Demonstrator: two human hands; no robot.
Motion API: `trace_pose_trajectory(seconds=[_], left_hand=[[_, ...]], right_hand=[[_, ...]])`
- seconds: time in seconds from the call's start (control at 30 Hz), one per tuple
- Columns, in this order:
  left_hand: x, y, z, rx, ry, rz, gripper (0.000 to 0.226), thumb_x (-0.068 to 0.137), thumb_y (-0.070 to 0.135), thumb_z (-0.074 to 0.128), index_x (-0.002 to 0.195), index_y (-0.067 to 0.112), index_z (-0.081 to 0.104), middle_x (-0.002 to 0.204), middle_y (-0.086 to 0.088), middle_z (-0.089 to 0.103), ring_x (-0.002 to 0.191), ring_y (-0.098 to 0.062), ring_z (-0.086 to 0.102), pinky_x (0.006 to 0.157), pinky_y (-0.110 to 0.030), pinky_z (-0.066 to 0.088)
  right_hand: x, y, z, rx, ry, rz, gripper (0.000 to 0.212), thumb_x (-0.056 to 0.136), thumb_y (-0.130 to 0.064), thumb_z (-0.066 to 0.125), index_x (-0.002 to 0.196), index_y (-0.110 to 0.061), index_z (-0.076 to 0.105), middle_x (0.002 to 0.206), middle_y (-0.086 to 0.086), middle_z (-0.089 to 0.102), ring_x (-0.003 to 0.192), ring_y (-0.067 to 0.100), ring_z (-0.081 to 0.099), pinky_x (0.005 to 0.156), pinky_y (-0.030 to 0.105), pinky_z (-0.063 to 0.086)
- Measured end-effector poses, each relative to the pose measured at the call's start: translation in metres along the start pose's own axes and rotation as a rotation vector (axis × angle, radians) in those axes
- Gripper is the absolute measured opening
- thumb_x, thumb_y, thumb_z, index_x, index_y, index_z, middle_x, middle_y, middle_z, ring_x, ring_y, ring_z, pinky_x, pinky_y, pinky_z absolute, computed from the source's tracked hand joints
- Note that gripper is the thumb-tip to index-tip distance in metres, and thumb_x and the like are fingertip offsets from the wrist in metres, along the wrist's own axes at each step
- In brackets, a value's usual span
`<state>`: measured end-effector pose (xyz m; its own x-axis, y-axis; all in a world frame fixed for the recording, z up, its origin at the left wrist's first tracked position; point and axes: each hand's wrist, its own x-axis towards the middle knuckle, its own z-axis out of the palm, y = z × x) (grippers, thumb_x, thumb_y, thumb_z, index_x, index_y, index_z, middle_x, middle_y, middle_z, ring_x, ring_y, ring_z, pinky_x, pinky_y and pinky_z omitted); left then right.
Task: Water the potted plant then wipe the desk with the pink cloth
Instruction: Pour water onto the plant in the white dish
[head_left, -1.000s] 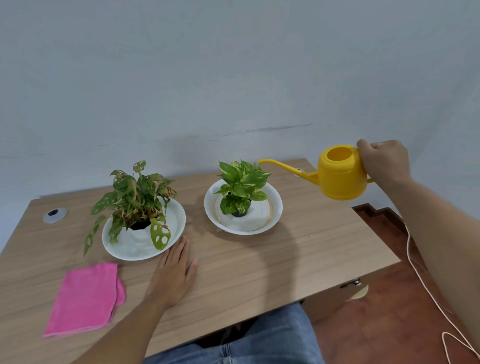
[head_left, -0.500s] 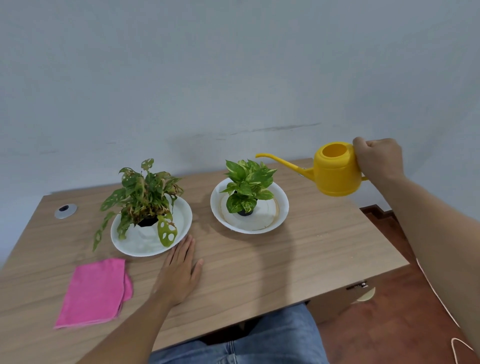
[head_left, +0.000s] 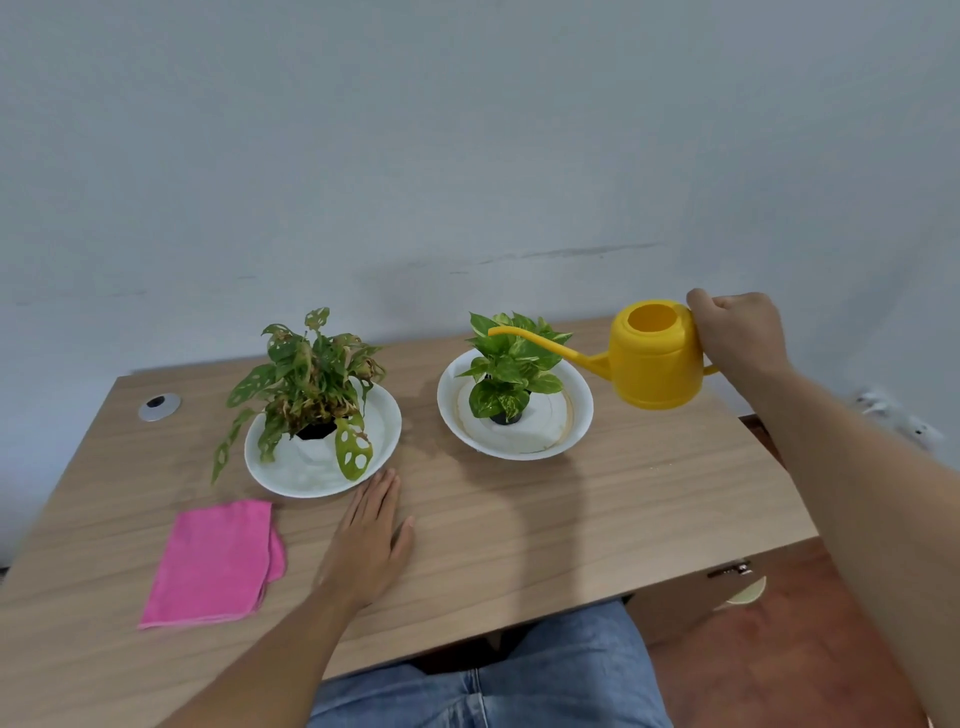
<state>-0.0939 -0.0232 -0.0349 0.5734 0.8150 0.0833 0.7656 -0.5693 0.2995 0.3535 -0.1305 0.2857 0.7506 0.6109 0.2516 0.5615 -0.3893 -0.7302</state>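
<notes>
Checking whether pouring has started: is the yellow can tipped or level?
Roughly level. The can, held in the right hand, shows its round top opening, and its spout rises over the plant. No water visible.

Colours: yellow can, pink cloth, white bowls, wood-grain counter.

Watering can is solid bright yellow, spout included. Cloth is flat hot pink, no print. Both bowls, left bowl and right bowl, are white; the right one has a thin tan ring inside. Left plant is mid-green with holed leaves, blotched brown and reddish, one leaf yellow-green. Right plant is brighter green, variegated with pale yellow flecks. Both pots look black. Counter is light tan with straight brown grain streaks; its grommet is silver with a dark centre. Wall is pale grey-blue, floor reddish-brown, jeans faded blue.
</notes>
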Motion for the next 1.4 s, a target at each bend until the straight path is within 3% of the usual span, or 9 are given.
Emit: trace_pose_trajectory(seconds=[0.13,0.27,0.4,0.57,0.7,0.83,1.0,1.2,1.4], left_hand=[[-0.006,-0.006,0.002,-0.034,-0.009,0.002,0.078,0.114,0.057,0.025,0.177,0.016,0.006,0.186,0.004,-0.004,0.171,-0.009,-0.008,0.136,-0.027,-0.009],[-0.016,-0.012,-0.001,-0.087,-0.009,-0.009,0.077,0.115,0.056,0.031,0.177,0.017,0.007,0.185,0.006,-0.005,0.171,-0.008,-0.006,0.138,-0.032,0.001],[-0.027,-0.019,-0.006,-0.153,0.016,-0.060,0.075,0.115,0.050,0.040,0.177,0.017,0.014,0.185,0.004,0.008,0.171,-0.011,0.007,0.138,-0.035,0.010],[-0.038,-0.037,-0.014,-0.195,0.041,-0.141,0.076,0.109,0.054,0.038,0.174,0.017,0.026,0.180,-0.001,0.029,0.166,-0.018,0.026,0.137,-0.043,0.022],[-0.049,-0.055,-0.014,-0.136,0.059,-0.115,0.076,0.108,0.054,0.036,0.174,0.016,0.029,0.179,-0.001,0.032,0.165,-0.020,0.031,0.137,-0.045,0.024],[-0.054,-0.055,-0.012,-0.083,0.043,-0.108,0.075,0.111,0.053,0.034,0.176,0.018,0.021,0.182,0.000,0.024,0.169,-0.019,0.020,0.139,-0.045,0.018],[-0.056,-0.049,-0.016,-0.062,0.015,-0.131,0.075,0.112,0.054,0.031,0.178,0.021,0.012,0.185,0.002,0.014,0.171,-0.016,0.009,0.140,-0.042,0.010],[-0.057,-0.047,-0.018,-0.067,0.043,-0.133,0.074,0.114,0.057,0.031,0.177,0.022,0.016,0.184,0.003,0.018,0.171,-0.014,0.010,0.140,-0.041,0.010],[-0.059,-0.047,-0.020,-0.086,0.040,-0.143,0.074,0.115,0.061,0.031,0.177,0.023,0.018,0.184,0.005,0.020,0.171,-0.012,0.012,0.139,-0.042,0.014]], right_hand=[[-0.005,-0.003,0.012,0.041,-0.025,0.009,0.051,0.093,-0.031,0.058,0.053,-0.012,0.034,0.049,0.002,0.032,0.057,0.025,0.032,0.058,0.037,0.029],[-0.009,-0.013,0.023,0.060,-0.050,-0.007,0.051,0.092,-0.032,0.057,0.051,-0.012,0.033,0.041,-0.005,0.029,0.056,0.026,0.032,0.057,0.037,0.030],[-0.011,-0.028,0.036,0.101,-0.057,-0.032,0.048,0.090,-0.033,0.057,0.054,-0.011,0.035,0.057,0.013,0.035,0.059,0.026,0.035,0.061,0.040,0.033],[-0.010,-0.046,0.055,0.130,-0.100,-0.040,0.050,0.091,-0.031,0.059,0.052,-0.014,0.033,0.040,-0.007,0.027,0.054,0.023,0.031,0.058,0.035,0.031],[-0.009,-0.065,0.071,0.127,-0.119,-0.065,0.048,0.088,-0.034,0.059,0.052,-0.013,0.035,0.040,-0.006,0.028,0.058,0.026,0.038,0.062,0.037,0.038],[-0.008,-0.086,0.087,0.109,-0.136,-0.101,0.049,0.093,-0.031,0.059,0.055,-0.015,0.033,0.055,0.006,0.031,0.056,0.023,0.031,0.059,0.036,0.032],[-0.010,-0.113,0.107,0.105,-0.151,-0.157,0.050,0.094,-0.029,0.060,0.055,-0.014,0.031,0.048,0.001,0.031,0.054,0.023,0.031,0.057,0.036,0.032],[-0.010,-0.140,0.128,0.116,-0.191,-0.201,0.051,0.092,-0.032,0.060,0.054,-0.013,0.032,0.040,-0.005,0.027,0.052,0.021,0.030,0.055,0.034,0.031],[-0.017,-0.162,0.147,0.135,-0.209,-0.226,0.045,0.092,-0.033,0.059,0.057,-0.011,0.040,0.056,0.008,0.033,0.056,0.024,0.032,0.056,0.034,0.031]])
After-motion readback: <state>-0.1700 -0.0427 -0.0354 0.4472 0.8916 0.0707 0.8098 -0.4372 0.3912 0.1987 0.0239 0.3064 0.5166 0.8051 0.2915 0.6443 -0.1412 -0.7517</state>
